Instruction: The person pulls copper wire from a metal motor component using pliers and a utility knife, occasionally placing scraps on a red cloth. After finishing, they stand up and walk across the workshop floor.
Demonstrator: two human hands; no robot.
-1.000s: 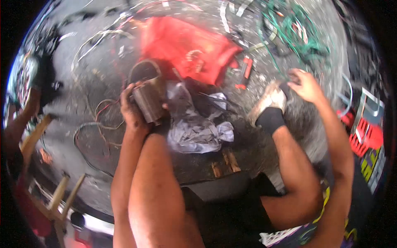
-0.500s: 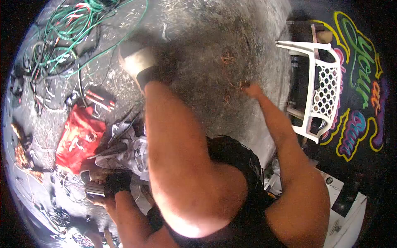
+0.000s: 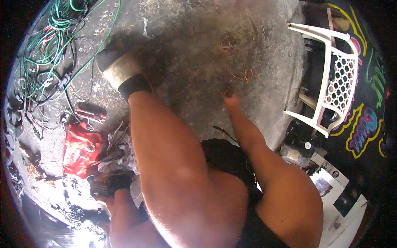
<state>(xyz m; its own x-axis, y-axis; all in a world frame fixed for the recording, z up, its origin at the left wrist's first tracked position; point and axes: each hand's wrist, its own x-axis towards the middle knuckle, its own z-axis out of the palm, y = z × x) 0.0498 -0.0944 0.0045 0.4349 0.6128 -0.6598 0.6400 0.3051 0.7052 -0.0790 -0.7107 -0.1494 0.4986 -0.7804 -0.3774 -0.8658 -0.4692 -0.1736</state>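
My right hand (image 3: pixel 231 101) is low over the concrete floor, at the end of my outstretched arm. Its fingers look closed around a small dark bit that I cannot make out. Just beyond it lie thin orange-copper wire scraps (image 3: pixel 247 75) and another loose tangle of copper wire (image 3: pixel 226 44). At the lower left, skin beside my dark footwear (image 3: pixel 108 184) may be part of my left hand (image 3: pixel 109 204). Glare and my leg hide its fingers. My bent leg crosses the middle of the view, ending in a pale shoe (image 3: pixel 120 72).
Green and dark cables (image 3: pixel 45 45) lie heaped at the upper left. A red bag (image 3: pixel 82 151) and a red-edged tool (image 3: pixel 91 115) lie below them. On the right are a white plastic chair (image 3: pixel 326 74), a painted dark wall (image 3: pixel 366 120) and a white box or panel (image 3: pixel 331 225).
My right hand has shifted left and slightly down in the view, away from the copper wire scraps. The view has turned, so the chair and wall sit further right.
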